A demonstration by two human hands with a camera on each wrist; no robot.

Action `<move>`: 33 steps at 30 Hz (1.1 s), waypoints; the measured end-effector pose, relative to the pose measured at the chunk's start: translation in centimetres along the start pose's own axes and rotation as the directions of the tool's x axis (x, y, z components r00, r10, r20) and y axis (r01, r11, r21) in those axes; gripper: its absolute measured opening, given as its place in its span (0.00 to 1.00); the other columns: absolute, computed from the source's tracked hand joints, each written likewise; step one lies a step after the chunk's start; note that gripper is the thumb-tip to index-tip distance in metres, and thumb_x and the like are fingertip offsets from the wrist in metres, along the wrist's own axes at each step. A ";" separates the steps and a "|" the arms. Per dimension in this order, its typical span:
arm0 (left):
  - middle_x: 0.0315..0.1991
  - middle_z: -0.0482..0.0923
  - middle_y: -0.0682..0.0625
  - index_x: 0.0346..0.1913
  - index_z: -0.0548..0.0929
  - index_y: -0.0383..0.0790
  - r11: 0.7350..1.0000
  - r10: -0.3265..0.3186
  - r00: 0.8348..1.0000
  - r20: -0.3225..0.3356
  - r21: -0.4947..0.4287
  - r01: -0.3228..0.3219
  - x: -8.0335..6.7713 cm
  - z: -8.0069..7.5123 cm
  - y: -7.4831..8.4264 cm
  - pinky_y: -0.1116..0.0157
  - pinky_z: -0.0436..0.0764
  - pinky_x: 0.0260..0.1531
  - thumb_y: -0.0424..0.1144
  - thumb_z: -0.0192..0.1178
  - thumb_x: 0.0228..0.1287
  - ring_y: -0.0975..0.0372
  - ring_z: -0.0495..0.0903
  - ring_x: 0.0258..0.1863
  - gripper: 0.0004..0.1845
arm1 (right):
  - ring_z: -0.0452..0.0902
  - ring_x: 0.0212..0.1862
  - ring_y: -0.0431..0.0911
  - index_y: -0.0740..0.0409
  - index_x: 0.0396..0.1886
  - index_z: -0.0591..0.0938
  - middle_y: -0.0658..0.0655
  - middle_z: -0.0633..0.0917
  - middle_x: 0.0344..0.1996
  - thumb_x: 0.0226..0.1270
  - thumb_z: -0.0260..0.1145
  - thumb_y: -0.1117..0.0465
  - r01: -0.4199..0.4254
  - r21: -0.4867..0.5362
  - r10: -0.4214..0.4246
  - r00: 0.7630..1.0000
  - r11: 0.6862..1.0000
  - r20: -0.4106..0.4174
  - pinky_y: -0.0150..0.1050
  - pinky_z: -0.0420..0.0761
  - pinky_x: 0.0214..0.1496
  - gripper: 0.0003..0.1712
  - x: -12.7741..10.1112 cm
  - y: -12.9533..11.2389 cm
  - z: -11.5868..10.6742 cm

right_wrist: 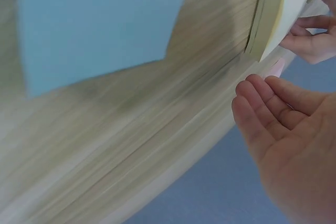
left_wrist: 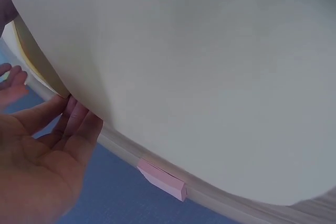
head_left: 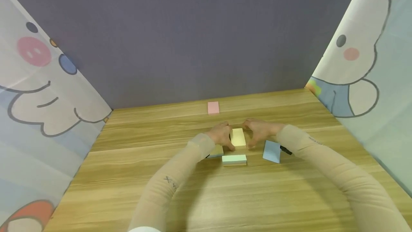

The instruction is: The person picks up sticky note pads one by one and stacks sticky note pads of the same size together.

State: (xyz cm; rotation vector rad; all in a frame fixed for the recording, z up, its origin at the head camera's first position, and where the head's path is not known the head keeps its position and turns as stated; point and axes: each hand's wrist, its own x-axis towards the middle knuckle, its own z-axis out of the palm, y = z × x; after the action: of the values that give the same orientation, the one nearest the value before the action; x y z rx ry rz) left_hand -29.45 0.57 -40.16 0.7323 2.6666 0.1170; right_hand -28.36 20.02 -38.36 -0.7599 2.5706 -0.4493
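In the head view, a yellow sticky-note pad [head_left: 238, 137] lies on the wooden table between the two hands. My left hand [head_left: 222, 135] holds it at its left side, thumb near the front corner and fingers toward the back. The left wrist view shows those fingers [left_wrist: 79, 124] against the pad's edge. My right hand [head_left: 260, 130] is just right of the pad, fingers loosely bent and apart from it, with nothing held. Beneath the left wrist sits another pad [head_left: 217, 151], partly covered by the arm. A light green pad [head_left: 234, 160] lies in front of the yellow one.
A blue pad [head_left: 271, 151] lies below the right wrist, beside a small black item [head_left: 285, 150] that may be part of the wrist camera. Farther back is a pink pad [head_left: 213, 107]. A grey-blue panel [head_left: 206, 38] rises behind the table [head_left: 244, 203], with printed curtains at both sides.
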 end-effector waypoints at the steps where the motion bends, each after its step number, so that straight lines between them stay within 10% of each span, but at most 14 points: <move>1: 0.71 0.51 0.43 0.60 0.71 0.40 1.000 -0.004 1.000 0.001 0.002 0.004 -0.1 0.0 0.0 0.56 0.62 0.65 0.59 0.70 0.39 0.52 0.56 0.68 0.44 | 0.64 0.61 0.62 0.70 0.63 0.61 0.68 0.67 0.60 0.45 0.74 0.50 -0.002 -0.005 0.002 1.000 1.000 0.000 0.56 0.69 0.59 0.50 -0.2 0.0 -0.1; 7: 0.70 0.53 0.43 0.52 0.78 0.41 1.000 0.007 1.000 0.003 0.020 -0.007 -0.1 0.0 -0.3 0.57 0.63 0.64 0.59 0.70 0.39 0.52 0.58 0.67 0.37 | 0.50 0.67 0.68 0.73 0.64 0.59 0.75 0.54 0.66 0.48 0.72 0.49 -0.059 -0.023 0.059 0.998 0.998 -0.014 0.62 0.58 0.64 0.52 -1.7 0.0 0.0; 25: 0.71 0.52 0.44 0.61 0.71 0.41 1.000 0.005 1.000 0.009 0.031 -0.005 -0.2 0.2 0.1 0.58 0.61 0.65 0.59 0.70 0.40 0.53 0.55 0.69 0.44 | 0.49 0.63 0.76 0.80 0.62 0.57 0.81 0.56 0.62 0.34 0.73 0.33 -0.181 -0.148 0.189 0.981 0.972 0.044 0.67 0.56 0.61 0.69 -5.9 0.7 2.3; 33: 0.71 0.52 0.43 0.58 0.74 0.41 0.999 0.027 0.999 -0.021 0.018 -0.026 0.1 0.3 -0.4 0.58 0.63 0.65 0.59 0.70 0.40 0.53 0.55 0.69 0.41 | 0.68 0.44 0.54 0.74 0.55 0.68 0.62 0.71 0.45 0.29 0.77 0.39 -0.168 -0.211 0.170 0.985 0.963 -0.010 0.46 0.77 0.41 0.57 -5.8 0.8 2.6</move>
State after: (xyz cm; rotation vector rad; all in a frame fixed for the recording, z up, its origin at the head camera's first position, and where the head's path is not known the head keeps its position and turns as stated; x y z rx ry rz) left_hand -29.62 0.26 -40.50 0.7761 2.6817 0.1085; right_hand -23.03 23.48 -39.15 -0.6021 2.6763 -0.1202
